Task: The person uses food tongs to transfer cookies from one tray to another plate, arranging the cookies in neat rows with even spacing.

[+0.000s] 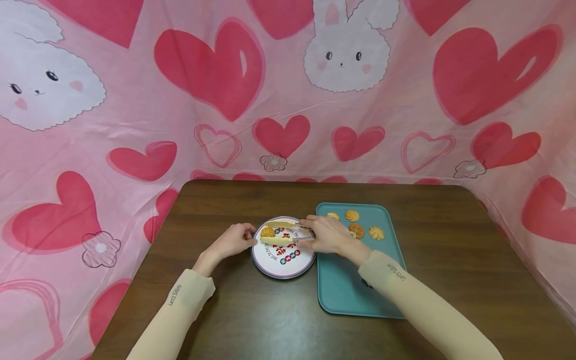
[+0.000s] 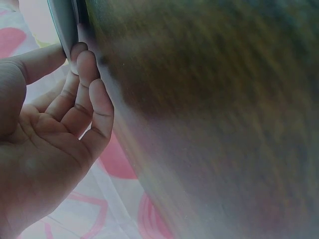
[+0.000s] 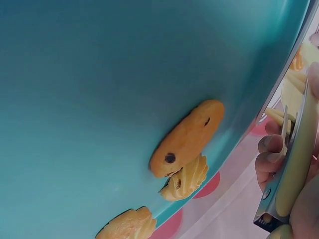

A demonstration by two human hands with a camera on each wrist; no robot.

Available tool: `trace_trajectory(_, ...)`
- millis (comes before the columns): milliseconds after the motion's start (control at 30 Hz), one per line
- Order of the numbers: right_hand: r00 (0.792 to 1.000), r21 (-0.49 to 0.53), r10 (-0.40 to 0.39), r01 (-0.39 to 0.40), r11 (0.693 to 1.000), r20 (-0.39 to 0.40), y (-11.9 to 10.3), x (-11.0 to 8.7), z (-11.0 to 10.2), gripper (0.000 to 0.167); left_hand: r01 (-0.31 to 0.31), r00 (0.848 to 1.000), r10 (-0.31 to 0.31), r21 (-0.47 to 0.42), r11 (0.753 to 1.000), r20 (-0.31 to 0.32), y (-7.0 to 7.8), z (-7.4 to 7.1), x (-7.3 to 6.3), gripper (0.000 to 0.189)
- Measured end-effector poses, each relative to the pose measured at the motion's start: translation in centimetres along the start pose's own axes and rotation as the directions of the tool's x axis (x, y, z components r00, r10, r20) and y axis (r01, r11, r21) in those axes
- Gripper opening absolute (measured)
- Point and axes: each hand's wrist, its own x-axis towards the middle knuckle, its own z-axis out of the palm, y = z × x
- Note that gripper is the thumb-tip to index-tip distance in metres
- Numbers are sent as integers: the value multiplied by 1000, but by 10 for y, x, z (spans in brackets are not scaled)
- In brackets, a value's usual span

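Note:
My left hand (image 1: pixel 233 241) pinches the left rim of a round white plate (image 1: pixel 265 260) with red print; the left wrist view shows thumb and fingertips (image 2: pixel 87 64) on either side of its edge. In my right hand (image 1: pixel 328 234) is a pair of metal tongs with pale yellow ends (image 1: pixel 276 241), held over the plate and pointing left. A round swirled cookie (image 1: pixel 267 232) is between the tong tips, above the plate's upper left. The right wrist view shows my fingers curled round the tongs' handle (image 3: pixel 294 164).
A teal tray (image 1: pixel 342 300) stands right of the plate, partly under my right forearm. On it lie a swirled cookie (image 1: pixel 352 215), a pretzel-shaped cookie (image 1: pixel 356 230), a ridged cookie (image 1: pixel 376 233) and a long oval cookie (image 3: pixel 187 139). A pink heart-patterned cloth (image 1: pixel 288 105) hangs behind the wooden table (image 1: pixel 225 320).

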Motion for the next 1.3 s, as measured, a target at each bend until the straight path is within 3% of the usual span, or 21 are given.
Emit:
trace_trajectory(500,1000,19,6,-6,1000,-12,2,0,-1,70,-24,1000,24,19,1000,-6,-3,2,2,33)
trace_trajectory(700,1000,34,10,-9,999,-24,7,-1,-5,79,-22,1000,22,11,1000,-8,-3,2,1,32)
trace_trajectory(1000,997,100,81,-79,992,-10,20,-12,-20,98,-5,1000,5,5,1000,-11,-3,2,0,32)
trace_trajectory(1300,987,124,154,-147,981,-48,44,-33,-36,102,1,1000,-1,-1,1000,-3,-3,1,0,33)
